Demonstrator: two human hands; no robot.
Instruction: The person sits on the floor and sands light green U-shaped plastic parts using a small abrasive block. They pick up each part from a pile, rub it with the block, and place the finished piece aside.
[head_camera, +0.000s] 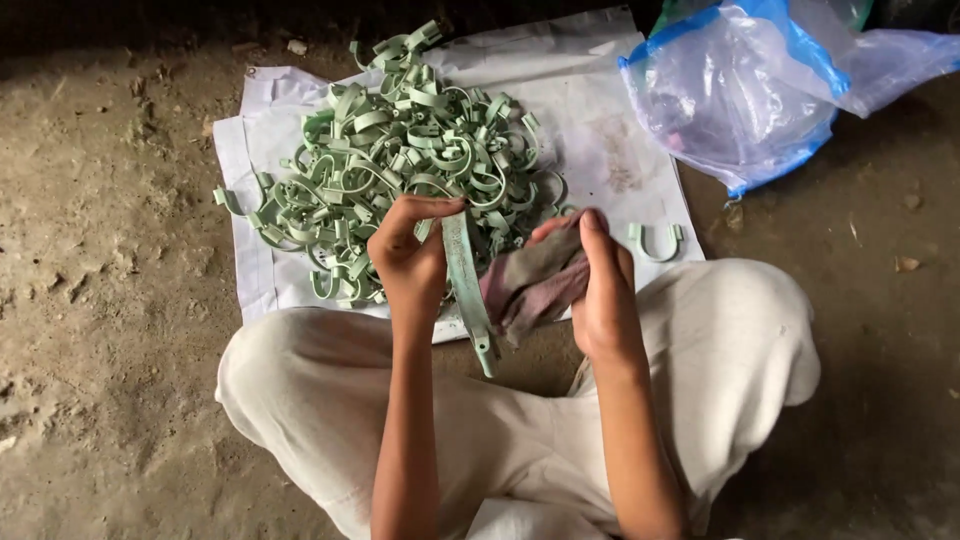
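Note:
My left hand (410, 255) grips the upper end of a pale green metal clamp strip (468, 290) that hangs down between my knees. My right hand (600, 285) is closed on a crumpled grey-pink rag (530, 280), which presses against the side of the strip. Just beyond both hands lies a heap of several pale green curved clamps (395, 160) on a white sheet (600, 120). I sit cross-legged in light trousers, knees to either side.
One single green clamp (655, 240) lies apart on the sheet's right side. A clear and blue plastic bag (740, 85) rests at the upper right. Bare dirt floor (110, 300) surrounds the sheet.

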